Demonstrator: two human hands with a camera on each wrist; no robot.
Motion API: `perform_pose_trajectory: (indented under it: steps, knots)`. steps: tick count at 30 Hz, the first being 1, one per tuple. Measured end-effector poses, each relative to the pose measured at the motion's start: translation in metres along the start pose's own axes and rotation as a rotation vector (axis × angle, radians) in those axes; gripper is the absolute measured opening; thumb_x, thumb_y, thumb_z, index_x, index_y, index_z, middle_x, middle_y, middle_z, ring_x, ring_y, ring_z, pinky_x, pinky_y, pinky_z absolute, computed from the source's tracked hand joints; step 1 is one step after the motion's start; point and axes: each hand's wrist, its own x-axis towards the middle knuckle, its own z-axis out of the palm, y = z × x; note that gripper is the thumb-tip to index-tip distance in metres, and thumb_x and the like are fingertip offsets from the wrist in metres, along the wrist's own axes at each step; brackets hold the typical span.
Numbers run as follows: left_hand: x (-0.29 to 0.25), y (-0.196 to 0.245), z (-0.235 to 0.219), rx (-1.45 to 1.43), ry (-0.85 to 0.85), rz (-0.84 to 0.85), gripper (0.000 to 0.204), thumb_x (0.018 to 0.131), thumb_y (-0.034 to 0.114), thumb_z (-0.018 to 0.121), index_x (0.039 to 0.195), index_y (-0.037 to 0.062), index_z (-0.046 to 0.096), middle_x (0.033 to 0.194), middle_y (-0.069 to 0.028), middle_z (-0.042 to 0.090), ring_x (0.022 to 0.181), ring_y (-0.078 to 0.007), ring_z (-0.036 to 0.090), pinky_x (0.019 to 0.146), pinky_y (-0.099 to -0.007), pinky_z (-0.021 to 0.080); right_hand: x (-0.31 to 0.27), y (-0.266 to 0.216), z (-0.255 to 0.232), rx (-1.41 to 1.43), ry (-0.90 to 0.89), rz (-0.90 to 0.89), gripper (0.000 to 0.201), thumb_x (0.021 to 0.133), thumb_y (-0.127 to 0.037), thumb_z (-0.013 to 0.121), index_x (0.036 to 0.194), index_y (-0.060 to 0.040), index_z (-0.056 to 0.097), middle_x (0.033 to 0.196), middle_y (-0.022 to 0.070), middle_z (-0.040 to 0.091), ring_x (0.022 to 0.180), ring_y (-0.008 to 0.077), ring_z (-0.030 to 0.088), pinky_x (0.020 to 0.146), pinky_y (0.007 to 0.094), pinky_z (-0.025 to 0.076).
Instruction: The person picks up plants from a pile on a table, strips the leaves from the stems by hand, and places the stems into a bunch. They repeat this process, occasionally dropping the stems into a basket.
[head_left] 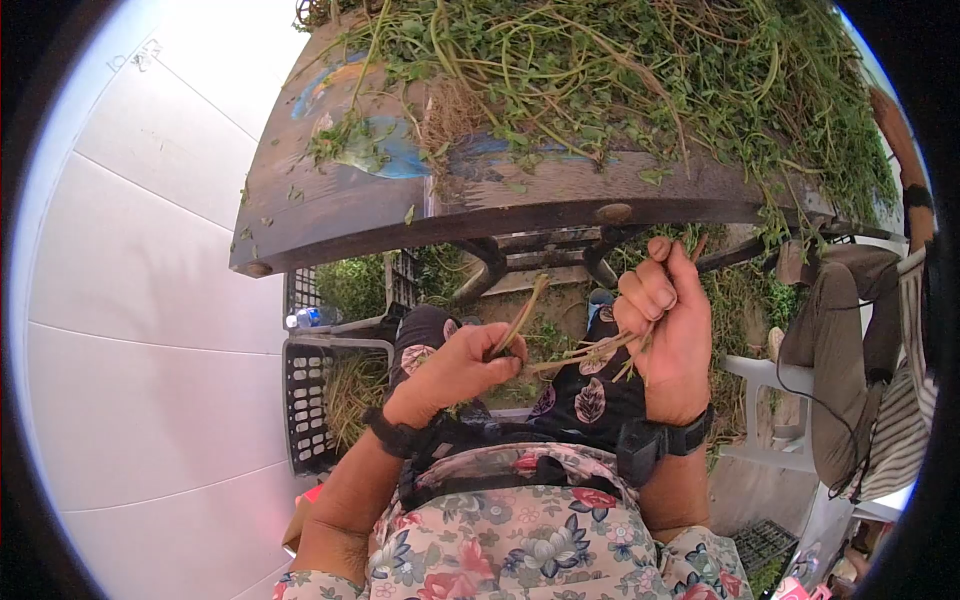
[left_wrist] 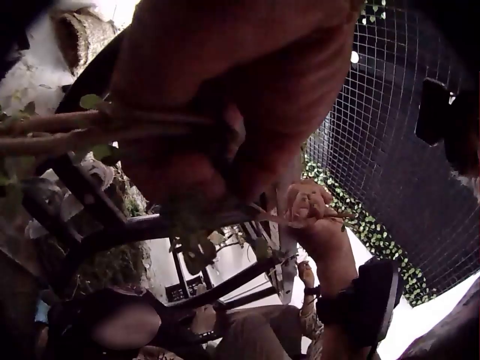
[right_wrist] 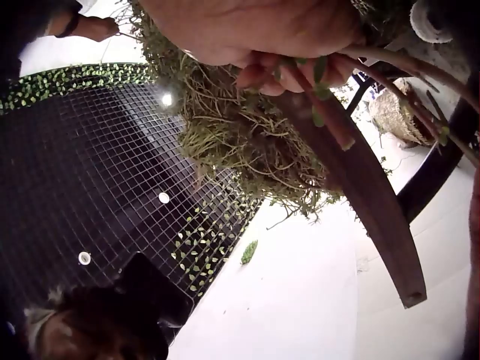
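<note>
My left hand [head_left: 455, 368] grips a few plant stems [head_left: 526, 308] in its curled fingers, low in front of the table edge. In the left wrist view the stems [left_wrist: 67, 131] run out leftward with small leaves on them. Higher and to the right, my right hand [head_left: 668, 318] pinches more stems [head_left: 598, 352], whose lower ends slant toward the left hand. The right wrist view shows a cut reddish stem end [right_wrist: 341, 135] below the right hand's fingers. A large heap of leafy green plants [head_left: 620, 80] covers much of the wooden table [head_left: 340, 205].
A black plastic crate [head_left: 305, 400] of greenery stands at the left, with another bunch of greens [head_left: 350, 285] behind it. Another person's legs [head_left: 835, 350] are at the right, near a white plastic chair [head_left: 770, 385]. Dark metal table legs [head_left: 485, 265] stand ahead.
</note>
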Motion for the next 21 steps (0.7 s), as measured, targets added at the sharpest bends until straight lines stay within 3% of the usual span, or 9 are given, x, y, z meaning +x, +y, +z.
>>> perform_pose_trajectory:
  steps: [5, 8, 11, 14, 15, 18, 21]
  knots:
    - [0.002, -0.004, 0.004, 0.187, 0.026, 0.03, 0.012, 0.078, 0.009, 0.053, 0.088, 0.0009, 0.055, 0.067, -0.0022, 0.05, 0.063, -0.0096, 0.046, 0.058, -0.0256, 0.039, 0.001, 0.0, 0.002, -0.023, 0.023, -0.005, 0.02, 0.095, -0.025, 0.041, 0.09, -0.0082, 0.051, 0.052, -0.0046, 0.031, 0.047, 0.0064, 0.028, 0.04, 0.0218, 0.022]
    - [0.007, -0.016, 0.009, 0.332, 0.17, 0.141, 0.01, 0.077, 0.007, 0.051, 0.085, 0.0008, 0.054, 0.062, -0.0014, 0.048, 0.058, -0.0095, 0.043, 0.055, -0.0256, 0.038, -0.005, 0.005, 0.01, 0.03, 0.006, 0.036, 0.021, 0.095, -0.025, 0.04, 0.09, -0.0083, 0.051, 0.052, -0.0049, 0.031, 0.046, 0.0063, 0.028, 0.04, 0.0216, 0.022]
    - [0.012, -0.023, 0.008, 0.386, 0.228, 0.048, 0.011, 0.077, 0.005, 0.048, 0.086, 0.0016, 0.053, 0.066, -0.0009, 0.051, 0.06, -0.0105, 0.046, 0.058, -0.0259, 0.04, -0.009, 0.007, 0.017, 0.001, -0.014, 0.034, 0.02, 0.095, -0.025, 0.04, 0.09, -0.0085, 0.051, 0.052, -0.0052, 0.031, 0.046, 0.0061, 0.028, 0.039, 0.0216, 0.022]
    - [0.009, -0.049, 0.001, 0.033, 0.263, -0.043, 0.014, 0.076, 0.002, 0.046, 0.087, 0.0033, 0.053, 0.072, -0.0002, 0.053, 0.062, -0.0118, 0.048, 0.057, -0.0264, 0.041, -0.012, -0.006, 0.021, -0.04, -0.059, -0.061, 0.02, 0.095, -0.025, 0.04, 0.091, -0.0085, 0.051, 0.051, -0.0054, 0.03, 0.045, 0.006, 0.028, 0.039, 0.0217, 0.022]
    - [0.009, -0.043, 0.001, -0.004, 0.328, 0.02, 0.01, 0.076, 0.006, 0.046, 0.083, 0.0031, 0.052, 0.067, 0.0007, 0.049, 0.054, -0.0102, 0.046, 0.047, -0.0265, 0.036, -0.012, -0.007, 0.02, -0.051, -0.06, -0.091, 0.02, 0.095, -0.025, 0.04, 0.091, -0.0083, 0.051, 0.052, -0.0051, 0.03, 0.046, 0.0059, 0.028, 0.039, 0.0217, 0.022]
    - [0.002, -0.02, 0.001, -0.355, 0.269, -0.141, 0.014, 0.079, 0.003, 0.044, 0.089, 0.0058, 0.053, 0.074, 0.0015, 0.051, 0.061, -0.0069, 0.044, 0.054, -0.0214, 0.038, -0.006, -0.006, 0.014, -0.054, 0.034, -0.112, 0.021, 0.095, -0.026, 0.041, 0.09, -0.0081, 0.051, 0.052, -0.0048, 0.031, 0.047, 0.006, 0.028, 0.04, 0.0216, 0.022]
    - [0.002, -0.019, 0.002, -0.352, 0.274, -0.083, 0.009, 0.084, 0.008, 0.047, 0.09, 0.0071, 0.054, 0.074, 0.0025, 0.051, 0.058, -0.005, 0.042, 0.052, -0.0195, 0.036, -0.001, -0.003, 0.0, -0.052, 0.033, -0.118, 0.02, 0.095, -0.025, 0.042, 0.089, -0.0083, 0.05, 0.054, -0.0048, 0.031, 0.048, 0.0063, 0.029, 0.04, 0.0219, 0.022]
